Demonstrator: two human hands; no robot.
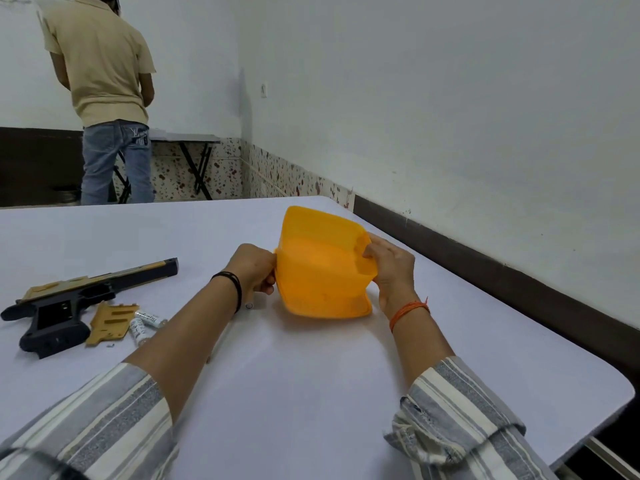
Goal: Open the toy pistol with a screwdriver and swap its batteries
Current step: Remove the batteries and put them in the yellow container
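On the white table, head view, both hands up front.
Left hand (258,270): grips the left rim of an orange plastic container (323,268), fingers curled round the edge; black band on the wrist.
Right hand (393,268): grips the container's right rim, thumb hooked over the edge into the inside, fingers behind the wall; orange thread on the wrist.
Container: tilted, open side facing the camera, lower edge at or just above the table (311,393); contact not clear. Inside looks bare as far as it shows.
Toy pistol (69,299): black and tan, lying on its side at the far left of the table, well apart from both hands; grip cavity exposed.
Tan cover plate (110,322): flat on the table, touching or just beside the pistol grip on its right.
Batteries (143,325): two small white cells just right of the plate, lying close together at an angle.
Small dark ring-shaped part (249,305): on the table just beneath the left wrist; too small to identify.
Background: a person in a beige shirt (100,64) and jeans stands with back turned at a folding table (187,136) by the wall.
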